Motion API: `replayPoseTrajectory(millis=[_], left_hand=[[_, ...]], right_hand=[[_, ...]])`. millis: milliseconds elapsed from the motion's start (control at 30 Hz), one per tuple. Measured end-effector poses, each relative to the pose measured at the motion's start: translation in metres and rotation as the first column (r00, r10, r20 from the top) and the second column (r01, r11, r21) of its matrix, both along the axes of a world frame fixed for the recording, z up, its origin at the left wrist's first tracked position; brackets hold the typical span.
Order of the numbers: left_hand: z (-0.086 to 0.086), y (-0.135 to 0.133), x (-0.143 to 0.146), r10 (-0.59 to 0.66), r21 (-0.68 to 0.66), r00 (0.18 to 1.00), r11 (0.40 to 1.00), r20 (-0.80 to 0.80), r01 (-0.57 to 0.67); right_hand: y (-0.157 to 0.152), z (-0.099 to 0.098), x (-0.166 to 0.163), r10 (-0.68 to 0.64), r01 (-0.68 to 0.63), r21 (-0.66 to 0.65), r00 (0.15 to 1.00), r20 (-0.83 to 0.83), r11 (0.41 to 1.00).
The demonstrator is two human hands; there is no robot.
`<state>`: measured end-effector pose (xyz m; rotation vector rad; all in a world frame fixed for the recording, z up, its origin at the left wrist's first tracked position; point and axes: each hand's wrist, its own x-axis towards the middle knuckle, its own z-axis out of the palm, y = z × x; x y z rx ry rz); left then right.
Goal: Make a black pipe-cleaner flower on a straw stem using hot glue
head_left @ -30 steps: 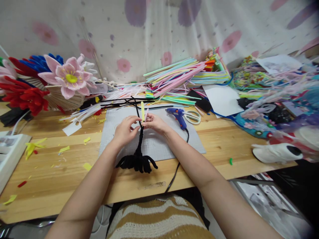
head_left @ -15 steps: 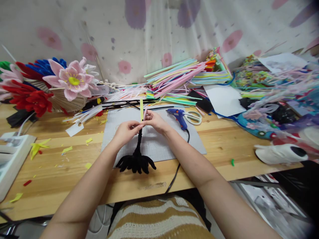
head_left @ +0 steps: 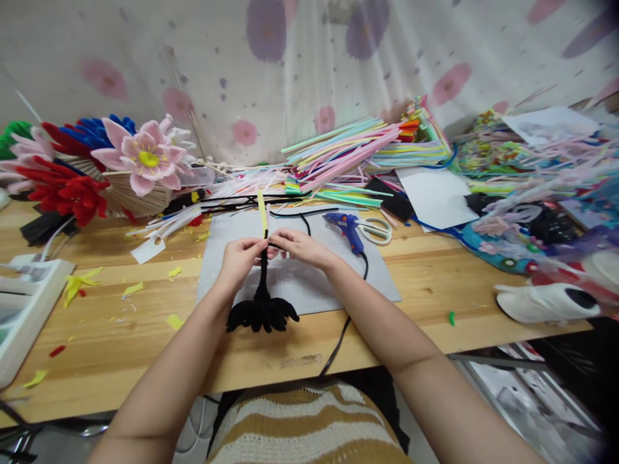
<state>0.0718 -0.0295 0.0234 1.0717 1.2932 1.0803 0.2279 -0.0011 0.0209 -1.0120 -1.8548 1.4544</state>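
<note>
Ideally, beyond the black flower (head_left: pixel 264 314), the left hand (head_left: pixel 241 259) pinches the stem (head_left: pixel 264 274) — the right hand (head_left: pixel 303 248), fingers closed on a black strip (head_left: pixel 305 223), should pull evenly.

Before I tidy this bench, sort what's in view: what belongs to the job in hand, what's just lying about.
Job in hand, it seems:
black flower, in the left hand
yellow stem piece
black fuzzy strand, at the right hand
grey mat

Lying about, for now:
blue glue gun
scissors
pink flower
red flower
yellow scraps

Soft even light, blurred and stretched edges
</note>
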Motion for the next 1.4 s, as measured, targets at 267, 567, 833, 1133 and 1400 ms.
replayPoseTrajectory(millis=[267,567,833,1133,1400], left_hand=[[-0.005,0.005,0.004,0.03,-0.059,0.998,0.998,0.054,-0.026],[-0.009,0.006,0.006,-0.015,-0.094,0.998,0.995,0.065,0.021],[-0.001,-0.004,0.01,-0.096,-0.131,0.985,0.985,0.146,0.115],[-0.001,-0.002,0.019,0.032,-0.082,0.999,0.996,0.019,-0.03],[0.0,-0.004,0.013,0.036,-0.084,0.997,0.996,0.073,-0.03]], right_hand=[[-0.013,0.023,0.003,-0.047,-0.214,0.545,0.904,0.425,0.811],[-0.008,0.058,-0.004,-0.089,-0.446,0.514,0.687,0.722,0.732],[0.013,0.09,-0.017,-0.224,-0.671,0.54,0.502,0.835,0.508],[0.024,0.081,-0.034,-0.114,-0.616,0.709,0.722,0.683,0.343],[0.008,0.009,-0.01,-0.552,0.542,0.342,0.83,-0.079,0.767]])
